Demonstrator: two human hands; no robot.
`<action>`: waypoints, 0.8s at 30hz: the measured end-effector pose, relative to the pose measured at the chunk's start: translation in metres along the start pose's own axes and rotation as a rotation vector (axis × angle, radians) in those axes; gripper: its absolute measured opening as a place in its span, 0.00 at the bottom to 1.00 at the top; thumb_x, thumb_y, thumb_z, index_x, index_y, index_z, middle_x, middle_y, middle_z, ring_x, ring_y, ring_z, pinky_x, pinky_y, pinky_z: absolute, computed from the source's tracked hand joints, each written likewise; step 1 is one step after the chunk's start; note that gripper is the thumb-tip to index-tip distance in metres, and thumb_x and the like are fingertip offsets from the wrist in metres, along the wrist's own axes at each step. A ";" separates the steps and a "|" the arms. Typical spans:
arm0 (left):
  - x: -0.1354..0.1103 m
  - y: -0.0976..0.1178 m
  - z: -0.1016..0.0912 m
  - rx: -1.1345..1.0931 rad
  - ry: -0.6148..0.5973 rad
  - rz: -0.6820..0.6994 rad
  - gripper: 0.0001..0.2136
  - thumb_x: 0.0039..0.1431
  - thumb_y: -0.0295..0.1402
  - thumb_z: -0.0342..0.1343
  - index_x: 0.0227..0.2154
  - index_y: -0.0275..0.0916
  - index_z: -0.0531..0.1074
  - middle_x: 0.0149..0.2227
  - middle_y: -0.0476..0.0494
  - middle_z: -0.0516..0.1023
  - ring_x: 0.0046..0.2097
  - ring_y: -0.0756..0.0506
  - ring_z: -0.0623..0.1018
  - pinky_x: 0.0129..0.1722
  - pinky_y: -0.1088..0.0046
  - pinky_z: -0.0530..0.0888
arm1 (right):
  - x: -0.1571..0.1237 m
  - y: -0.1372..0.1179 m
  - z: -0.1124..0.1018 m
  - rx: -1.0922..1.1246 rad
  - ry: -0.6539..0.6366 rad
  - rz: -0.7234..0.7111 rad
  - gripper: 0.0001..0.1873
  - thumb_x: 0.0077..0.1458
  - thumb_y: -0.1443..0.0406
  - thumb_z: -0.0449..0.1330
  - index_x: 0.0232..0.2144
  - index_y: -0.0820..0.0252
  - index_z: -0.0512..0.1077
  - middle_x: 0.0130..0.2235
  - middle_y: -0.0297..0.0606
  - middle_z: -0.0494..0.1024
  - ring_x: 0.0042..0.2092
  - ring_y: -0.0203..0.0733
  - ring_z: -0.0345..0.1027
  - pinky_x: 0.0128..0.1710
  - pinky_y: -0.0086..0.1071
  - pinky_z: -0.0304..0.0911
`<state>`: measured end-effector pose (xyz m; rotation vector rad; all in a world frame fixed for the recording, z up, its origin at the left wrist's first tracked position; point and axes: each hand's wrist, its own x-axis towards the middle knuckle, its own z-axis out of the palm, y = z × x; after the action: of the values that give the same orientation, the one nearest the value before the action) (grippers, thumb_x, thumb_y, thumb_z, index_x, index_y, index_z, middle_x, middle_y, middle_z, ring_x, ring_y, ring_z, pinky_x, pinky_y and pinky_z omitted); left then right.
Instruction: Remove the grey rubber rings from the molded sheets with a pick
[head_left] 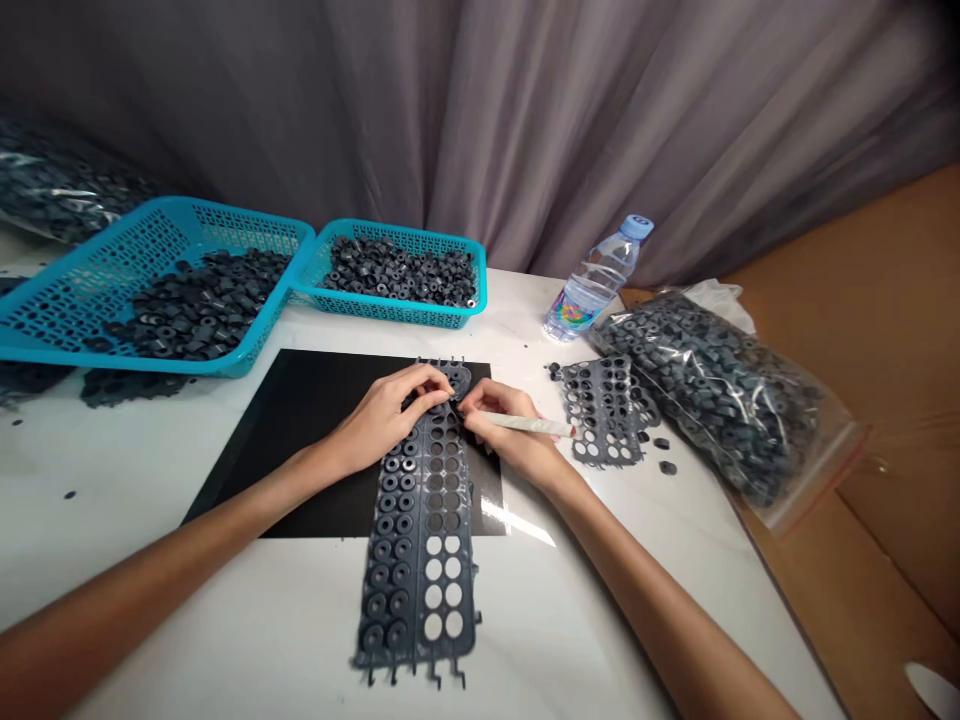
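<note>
A long black rubber sheet [420,560] lies lengthwise in front of me, partly over a black mat [300,430]. Round pieces with centre holes fill its left two columns; many openings in the right columns are bare. My left hand [401,412] is closed at the sheet's far end, thumb and fingertips pinching its rubber. Just right of it, my right hand [514,425] grips a slim tool with a pale, wrapped-looking handle [529,425]. The tool's tip is hidden by fingers and dark rubber close to the left fingertips.
Two blue baskets [262,345] [405,312] at the back left hold small black rubber pieces. A water bottle [592,280] stands at back right, near a clear bag of pieces [727,390]. Another perforated sheet [604,410] and loose bits lie beside the bag.
</note>
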<state>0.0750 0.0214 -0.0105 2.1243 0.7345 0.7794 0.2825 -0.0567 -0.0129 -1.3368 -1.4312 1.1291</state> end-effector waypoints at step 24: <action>-0.005 0.004 0.002 0.231 -0.136 0.131 0.07 0.71 0.31 0.53 0.49 0.42 0.73 0.49 0.44 0.76 0.54 0.42 0.76 0.57 0.60 0.72 | 0.001 0.007 -0.003 -0.051 0.201 0.000 0.14 0.67 0.53 0.57 0.38 0.56 0.74 0.28 0.33 0.74 0.26 0.36 0.66 0.24 0.28 0.61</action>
<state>0.0739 0.0154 -0.0099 2.4269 0.6436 0.6356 0.2872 -0.0554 -0.0189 -1.4429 -1.3198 0.9347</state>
